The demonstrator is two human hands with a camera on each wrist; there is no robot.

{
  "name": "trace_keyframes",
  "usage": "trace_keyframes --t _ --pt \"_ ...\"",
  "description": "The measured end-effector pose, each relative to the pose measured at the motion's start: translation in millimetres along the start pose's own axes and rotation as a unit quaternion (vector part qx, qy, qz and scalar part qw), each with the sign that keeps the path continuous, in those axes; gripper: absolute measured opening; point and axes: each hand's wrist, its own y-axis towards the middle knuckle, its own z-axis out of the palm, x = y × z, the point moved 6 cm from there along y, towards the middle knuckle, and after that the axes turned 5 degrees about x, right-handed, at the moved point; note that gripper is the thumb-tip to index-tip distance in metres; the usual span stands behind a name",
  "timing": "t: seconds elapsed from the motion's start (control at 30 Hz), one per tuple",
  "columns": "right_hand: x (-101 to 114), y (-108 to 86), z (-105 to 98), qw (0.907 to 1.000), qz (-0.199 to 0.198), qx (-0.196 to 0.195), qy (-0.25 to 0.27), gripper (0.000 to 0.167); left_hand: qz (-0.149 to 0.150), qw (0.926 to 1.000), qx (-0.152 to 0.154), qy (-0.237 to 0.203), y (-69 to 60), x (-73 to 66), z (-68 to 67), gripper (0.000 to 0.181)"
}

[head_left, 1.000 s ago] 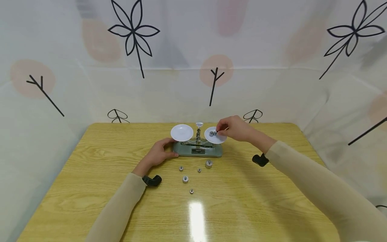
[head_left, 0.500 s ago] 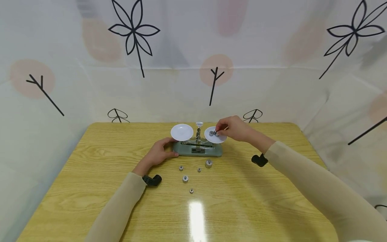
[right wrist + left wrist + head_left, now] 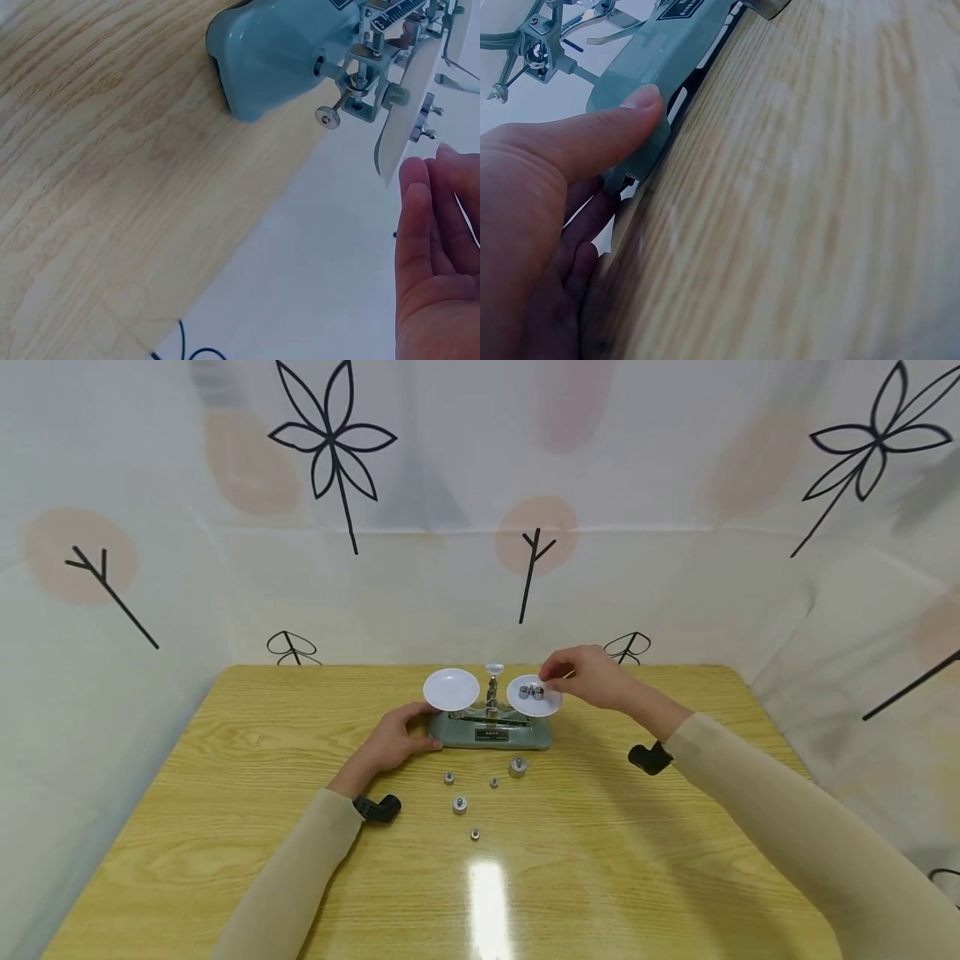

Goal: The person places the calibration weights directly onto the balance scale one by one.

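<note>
A green balance scale [image 3: 491,737] with two white pans stands near the table's far side. My left hand [image 3: 393,741] grips the left end of its base; in the left wrist view the thumb [image 3: 622,131] lies on the front face and the other fingers are behind. Metal weights [image 3: 538,692] stand on the right pan [image 3: 534,711], while the left pan [image 3: 451,688] bears nothing. My right hand [image 3: 588,677] hovers at the right pan's edge, its fingertips close together and just clear of the weights. The right wrist view shows those fingers [image 3: 416,225] holding nothing.
Several loose weights stand on the table in front of the scale, the largest [image 3: 517,767] nearest its base and the smallest [image 3: 475,834] closest to me. A patterned white cloth [image 3: 420,577] hangs behind the wooden table [image 3: 225,827].
The right hand has let go of a weight on the right pan and drawn back slightly to the right. The left hand stays on the base.
</note>
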Motion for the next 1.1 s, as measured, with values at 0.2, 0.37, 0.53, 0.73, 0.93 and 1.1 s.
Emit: trace_keyframes --t 0.2,0.37,0.53,0.73,0.93,1.1 --pt "0 -4.2 -5 0.9998 0.007 -0.011 0.017 0.012 -0.009 1.0 -0.002 0.0 0.0 -0.3 -1.0 0.059" --pt "-2 -11.7 -8 0.9991 0.008 -0.024 0.034 0.014 -0.008 1.0 -0.001 0.001 0.4 1.3 -0.5 0.059" --pt "-6 -20.8 -8 0.9979 0.017 -0.029 0.056 0.015 -0.009 1.0 0.0 0.002 0.4 1.5 -0.5 0.06" --pt "-6 -29.4 -8 0.9967 0.008 -0.04 0.07 0.016 -0.01 0.9999 0.0 0.002 -0.1 -0.1 -1.2 0.06" --pt "-14 -37.3 -9 0.9955 0.018 -0.05 0.078 0.019 -0.01 0.9999 -0.004 -0.002 -8.1 -24.4 -2.2 0.056" --pt "-17 -47.2 -12 0.9939 0.019 -0.068 0.085 0.017 -0.009 0.9999 -0.005 -0.009 -14.3 -45.3 -4.2 0.053"
